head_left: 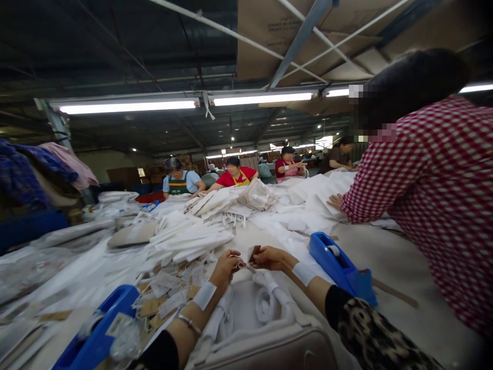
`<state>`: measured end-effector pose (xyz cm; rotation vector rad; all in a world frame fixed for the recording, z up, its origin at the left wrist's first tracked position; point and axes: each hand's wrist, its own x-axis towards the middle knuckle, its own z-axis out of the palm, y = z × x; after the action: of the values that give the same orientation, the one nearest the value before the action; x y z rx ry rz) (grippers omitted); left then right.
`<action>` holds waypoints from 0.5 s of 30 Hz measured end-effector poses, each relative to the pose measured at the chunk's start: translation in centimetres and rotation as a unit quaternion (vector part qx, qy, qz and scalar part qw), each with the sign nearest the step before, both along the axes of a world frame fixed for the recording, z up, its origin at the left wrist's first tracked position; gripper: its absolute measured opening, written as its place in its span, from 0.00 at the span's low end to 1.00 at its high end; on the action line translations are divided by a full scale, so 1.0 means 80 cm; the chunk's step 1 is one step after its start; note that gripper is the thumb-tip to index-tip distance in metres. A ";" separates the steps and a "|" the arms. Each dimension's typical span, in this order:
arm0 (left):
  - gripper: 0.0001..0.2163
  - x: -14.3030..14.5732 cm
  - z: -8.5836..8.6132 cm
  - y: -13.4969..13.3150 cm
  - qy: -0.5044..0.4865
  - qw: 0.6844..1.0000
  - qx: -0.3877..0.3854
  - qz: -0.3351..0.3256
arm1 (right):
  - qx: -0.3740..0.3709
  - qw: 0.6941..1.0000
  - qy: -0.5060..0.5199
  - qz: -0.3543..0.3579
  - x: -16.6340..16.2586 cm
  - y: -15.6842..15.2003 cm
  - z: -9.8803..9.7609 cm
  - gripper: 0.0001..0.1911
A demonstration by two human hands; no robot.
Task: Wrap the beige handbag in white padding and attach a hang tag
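Both hands meet over the table centre, just past a white bag (265,313) lying flat at 6 o'clock with its rolled white handles facing up. Left hand (227,267) has fingertips pinched shut on something small and thin, probably string or a tag loop, too small to tell. Right hand (269,257) is also pinched closed and holds a small brown card tag (254,252) upright between thumb and forefinger, at roughly 12 o'clock from the bag. The two pinches nearly touch, so the tag sits between the fingertips, above the bag's handle end, not lying on it. Likely held high and close for fine finger work near eye line.

A loose heap of brown tags and clear packets (165,293) lies at 9 o'clock from the left hand, within easy reach. A blue tape dispenser (339,267) stands at 3 o'clock just beside the right forearm; another blue dispenser (96,334) is at 7 o'clock by the left elbow. Stacks of folded white bags (192,239) are piled at 11 o'clock. A co-worker in a red checked shirt (435,195) leans in at 2 o'clock, hand on the white pile. More workers far off at 12.
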<state>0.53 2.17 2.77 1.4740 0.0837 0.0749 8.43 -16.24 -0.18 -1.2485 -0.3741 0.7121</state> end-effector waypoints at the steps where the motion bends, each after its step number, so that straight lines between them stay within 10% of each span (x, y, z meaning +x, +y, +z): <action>1: 0.12 0.000 0.001 0.000 0.004 1.000 -0.012 0.001 | -0.011 1.000 0.000 -0.007 0.000 0.000 -0.001 0.06; 15: 0.10 -0.007 0.012 0.003 0.032 0.995 -0.094 0.027 | -0.146 0.968 -0.172 -0.114 -0.002 0.027 -0.002 0.12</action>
<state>-0.05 2.44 3.76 1.2853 0.1787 0.0618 8.28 -14.08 -0.37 -1.6728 -0.4109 0.3580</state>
